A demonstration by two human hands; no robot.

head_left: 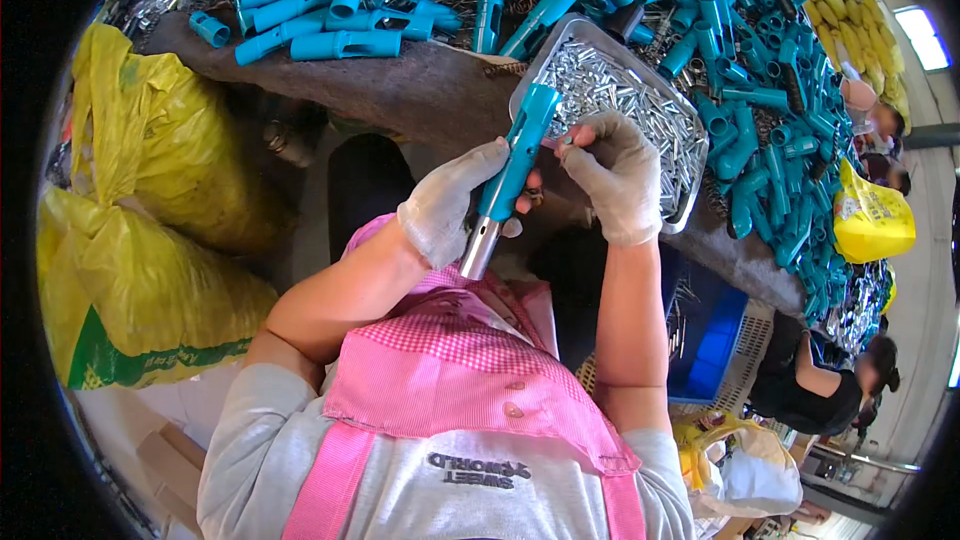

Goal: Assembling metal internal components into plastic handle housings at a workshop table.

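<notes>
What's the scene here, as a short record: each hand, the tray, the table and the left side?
Left hand: gloved, gripping a teal tube with a silver end
Right hand: gloved, beside the tube's upper part; grasp unclear
Tray: filled with small silver pins
Table: piled teal tubes, springs
Left side: yellow sacks

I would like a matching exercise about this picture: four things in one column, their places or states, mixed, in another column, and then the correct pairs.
Column 1
1. Teal tube
2. Tray
3. Yellow sack with green band
4. Blue crate

Column 2
A. At the far left of the picture
B. Beside the right forearm
C. Held in the left hand
D. Filled with silver pins

Pairs: 1-C, 2-D, 3-A, 4-B
</notes>
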